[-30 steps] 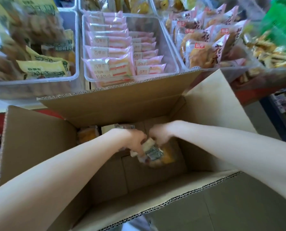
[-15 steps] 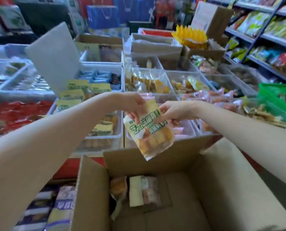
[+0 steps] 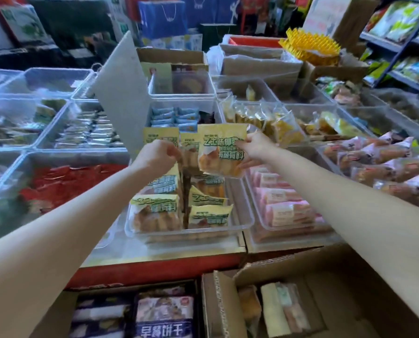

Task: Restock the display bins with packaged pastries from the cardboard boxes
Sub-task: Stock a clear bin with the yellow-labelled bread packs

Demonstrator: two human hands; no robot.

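Since half a second ago, both arms have reached forward from above the cardboard box (image 3: 301, 301) and carried the yellow pastry packet (image 3: 221, 152) out over the clear display bin (image 3: 248, 215), where it now hangs above the far end of the right-hand row of matching packets. In the head view, the right hand (image 3: 254, 148) pinches the packet's right edge, thumb in front; the left hand (image 3: 156, 154) has let go of it and pinches the top of an upright packet (image 3: 160, 136) in the left row. To seat it well, the person should probably lower the held packet upright behind that row, label forward, while the left hand steadies its neighbours. A few packets remain in the box near the bench (image 3: 154, 262).
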